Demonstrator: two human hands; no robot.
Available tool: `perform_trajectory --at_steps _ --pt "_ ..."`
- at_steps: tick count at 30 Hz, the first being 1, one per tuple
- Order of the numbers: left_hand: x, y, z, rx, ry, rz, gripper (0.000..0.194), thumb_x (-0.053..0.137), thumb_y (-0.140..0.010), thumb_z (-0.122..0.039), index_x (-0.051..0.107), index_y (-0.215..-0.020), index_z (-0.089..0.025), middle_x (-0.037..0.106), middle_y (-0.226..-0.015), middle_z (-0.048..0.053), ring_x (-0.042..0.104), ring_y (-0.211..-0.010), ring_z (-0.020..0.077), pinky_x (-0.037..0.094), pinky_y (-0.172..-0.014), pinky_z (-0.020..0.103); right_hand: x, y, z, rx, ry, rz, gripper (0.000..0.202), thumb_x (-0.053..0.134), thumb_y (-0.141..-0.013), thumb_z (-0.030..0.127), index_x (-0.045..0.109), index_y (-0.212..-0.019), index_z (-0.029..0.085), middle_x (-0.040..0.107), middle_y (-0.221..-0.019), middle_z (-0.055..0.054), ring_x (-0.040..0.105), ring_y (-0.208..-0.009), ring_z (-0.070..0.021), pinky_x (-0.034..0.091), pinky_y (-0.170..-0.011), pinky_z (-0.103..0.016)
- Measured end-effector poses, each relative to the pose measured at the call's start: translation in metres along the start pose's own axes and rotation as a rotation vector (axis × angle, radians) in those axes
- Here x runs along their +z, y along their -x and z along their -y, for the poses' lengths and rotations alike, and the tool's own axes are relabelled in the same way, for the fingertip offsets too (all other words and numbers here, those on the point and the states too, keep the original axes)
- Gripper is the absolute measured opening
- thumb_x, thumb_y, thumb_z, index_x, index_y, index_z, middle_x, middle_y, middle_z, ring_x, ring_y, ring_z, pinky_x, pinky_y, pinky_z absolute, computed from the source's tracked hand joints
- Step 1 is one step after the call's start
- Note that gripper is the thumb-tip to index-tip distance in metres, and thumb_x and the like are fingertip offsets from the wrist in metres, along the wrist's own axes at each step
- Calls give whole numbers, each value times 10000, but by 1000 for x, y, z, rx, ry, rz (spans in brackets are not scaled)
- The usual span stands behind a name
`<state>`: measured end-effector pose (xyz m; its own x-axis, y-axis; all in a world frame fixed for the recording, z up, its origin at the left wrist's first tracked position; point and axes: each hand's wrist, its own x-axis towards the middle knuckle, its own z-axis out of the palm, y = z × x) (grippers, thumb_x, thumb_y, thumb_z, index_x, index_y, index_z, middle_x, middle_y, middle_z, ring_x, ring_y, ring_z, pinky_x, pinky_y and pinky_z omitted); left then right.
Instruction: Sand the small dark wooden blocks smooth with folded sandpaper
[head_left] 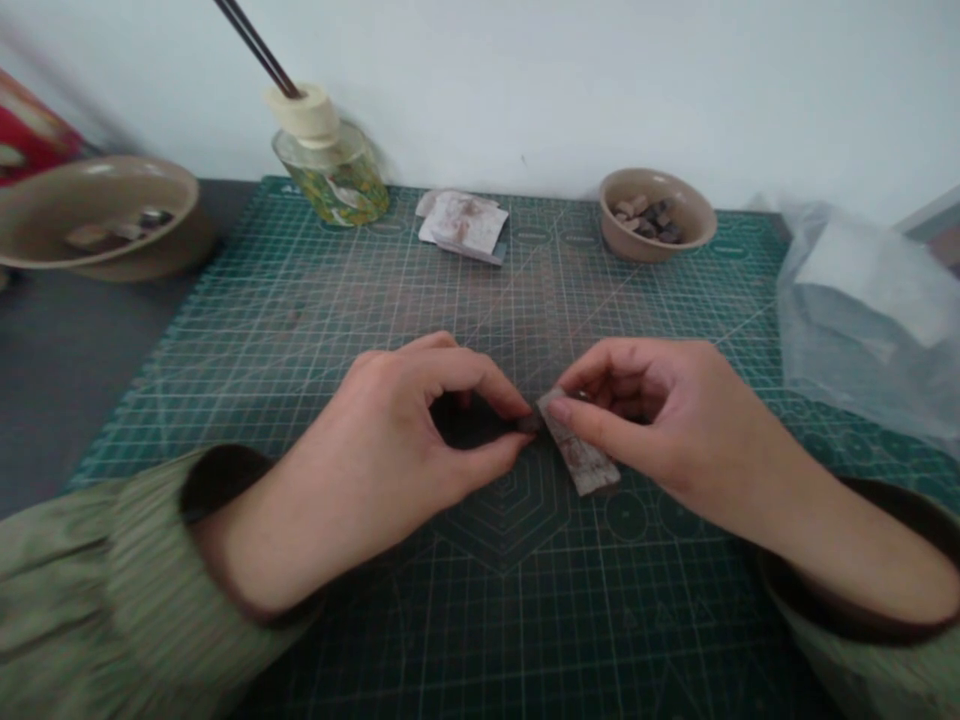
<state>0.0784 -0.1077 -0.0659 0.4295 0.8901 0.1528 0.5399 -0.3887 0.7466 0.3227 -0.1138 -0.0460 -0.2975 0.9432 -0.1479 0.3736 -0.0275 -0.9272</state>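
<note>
My left hand (405, 440) pinches a small dark piece (529, 423) between thumb and index finger, near the middle of the green cutting mat (360, 290). Beside it, my right hand (652, 410) is closed on a flat greyish strip with brown smudges (581, 458), its thumb pressed on the upper end. The strip slants down to the right, its top end very close to the small piece. Whether the two touch is hard to tell. Part of a shiny object shows behind my right thumb, too hidden to name.
Behind lie stacked smudged white sheets (465, 225), a small bowl of brown and dark chunks (611, 235) and a diffuser bottle with sticks (330, 165). A larger bowl (150, 255) stands at the left, a translucent plastic bag (862, 340) at the right.
</note>
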Motion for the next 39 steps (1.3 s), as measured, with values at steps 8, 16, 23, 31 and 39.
perform_trajectory --at_steps 8,16,23,31,39 --pt "-1 3 -5 -28 112 -26 149 853 -886 -220 842 -991 -326 862 -974 -43 791 -860 202 591 -784 345 -5 2 3 -19 -116 -77 181 994 -872 352 862 -915 236 814 -792 -13 733 -660 -161 579 -550 -232" --pt "-2 4 -7 19 211 -105 161 905 -909 -221 865 -1012 -337 865 -984 -61 798 -901 171 632 -859 321 -5 5 1 -63 -167 -85 164 997 -878 311 861 -934 238 808 -812 -7 724 -675 -147 559 -558 -211" --pt "-3 6 -12 27 408 -139 194 936 -878 -166 856 -970 -317 885 -1001 -47 839 -946 183 704 -885 324 -5 9 4 -118 -286 -131 179 1022 -840 226 860 -914 252 778 -780 10 691 -653 -131 552 -544 -188" --pt "-3 6 -12 82 441 -114 247 912 -884 -87 858 -975 -311 887 -1021 -63 837 -977 160 687 -907 289 -3 9 6 -110 -379 -141 214 1035 -805 174 853 -883 252 744 -740 32 638 -612 -96 509 -514 -147" --pt "-1 6 -8 143 430 -119 208 923 -914 -109 847 -994 -284 883 -1050 -32 821 -960 171 672 -897 331 -3 9 3 -136 -361 -154 158 1003 -865 213 853 -902 245 720 -745 22 616 -617 -93 495 -515 -152"
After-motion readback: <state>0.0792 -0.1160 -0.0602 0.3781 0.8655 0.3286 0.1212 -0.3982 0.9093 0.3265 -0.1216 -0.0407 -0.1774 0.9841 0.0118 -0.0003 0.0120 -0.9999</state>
